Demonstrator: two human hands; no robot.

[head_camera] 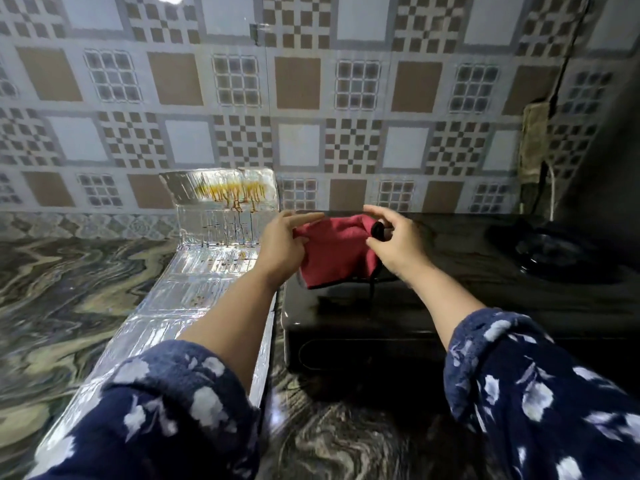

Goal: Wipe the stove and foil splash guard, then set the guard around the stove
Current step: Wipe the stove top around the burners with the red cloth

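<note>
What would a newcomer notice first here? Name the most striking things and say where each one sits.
The red cloth draws the eye first, held up between the left hand and the right hand over the black stove at centre. Next comes the shiny foil splash guard, lying on the marbled counter left of the stove, its far panel standing against the checkered tile wall with yellow-brown drip stains.
</note>
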